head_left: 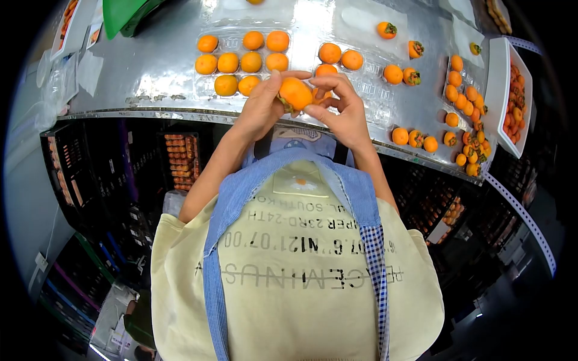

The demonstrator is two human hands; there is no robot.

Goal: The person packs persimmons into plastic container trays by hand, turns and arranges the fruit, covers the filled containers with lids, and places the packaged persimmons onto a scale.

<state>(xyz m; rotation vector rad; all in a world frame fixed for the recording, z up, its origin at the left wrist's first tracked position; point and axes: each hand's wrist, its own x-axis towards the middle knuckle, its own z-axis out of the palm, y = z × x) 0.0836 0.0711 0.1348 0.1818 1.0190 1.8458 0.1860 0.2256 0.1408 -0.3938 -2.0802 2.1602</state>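
An orange persimmon (295, 92) is held above the front edge of the metal table, its green calyx facing down and to the left. My left hand (262, 107) grips it from the left side, fingers wrapped behind it. From the right, my right hand (346, 113) has its thumb against the fruit and its bent fingers close around it. Beyond my left hand lies a clear plastic tray (230, 44) with several persimmons in its cups. Another clear tray (374, 91), partly filled, lies beyond my right hand; its near-left part is hidden behind my hands.
Loose persimmons (415, 138) lie on the metal table (150, 66) to the right. A white box (498, 102) heaped with fruit stands at the far right. A green container (126, 15) sits at the back left. Black crates (90, 168) with packed fruit are below the table edge.
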